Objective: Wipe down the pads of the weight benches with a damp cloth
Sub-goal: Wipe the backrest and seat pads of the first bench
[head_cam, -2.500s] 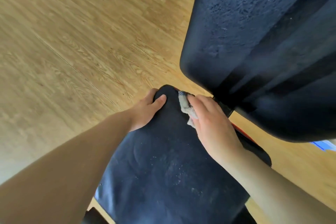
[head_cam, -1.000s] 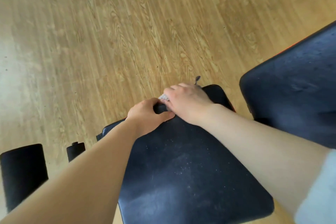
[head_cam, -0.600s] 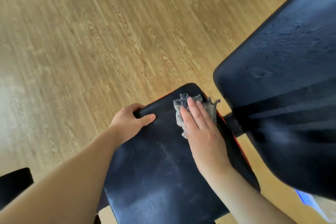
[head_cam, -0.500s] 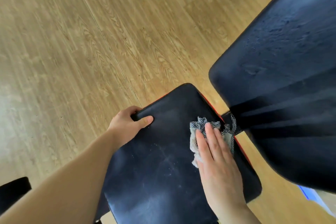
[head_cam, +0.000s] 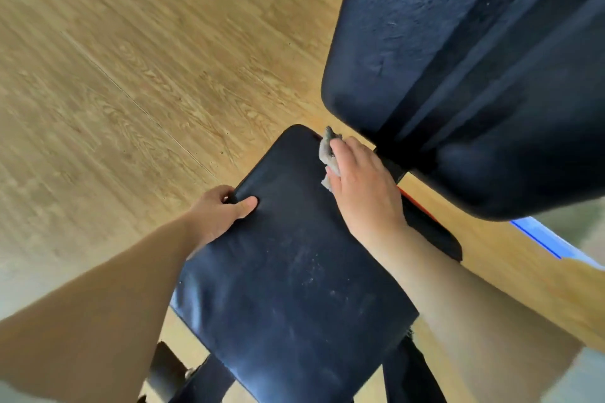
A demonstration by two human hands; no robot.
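The damp cloth (head_cam: 327,157), a small grey crumpled rag, lies bunched on the far right corner of the seat pad (head_cam: 288,271), at the end nearest the back pad. Only a strip of it shows, sticking out past the fingertips and along the thumb side of the right hand (head_cam: 361,186). That hand lies palm down over the cloth, fingers together and slightly curled, pressing it onto the pad's right edge; whether the fingers actually pinch the cloth or merely flatten it cannot be told. The wrist is nearly straight, and the bare right forearm runs back across the pad's right edge toward the lower right.

The left hand (head_cam: 219,214) is clamped on the seat pad's left edge, about midway toward the far end: the thumb lies flat on the top surface while the other fingers wrap down over the side and out of sight. Its bare forearm stretches back to the lower left.

The seat pad is dark, nearly black, with pale dusty specks and smears on the middle and near part of its surface. A thin red strip shows along its right side just behind the right hand. Beyond its far end stands the larger back pad (head_cam: 442,59), also dark, tilted and filling the upper right, close to the cloth without touching it. Dark frame parts (head_cam: 203,379) show under the near end of the seat pad. Below everything lies a light wood-grain floor (head_cam: 131,59).
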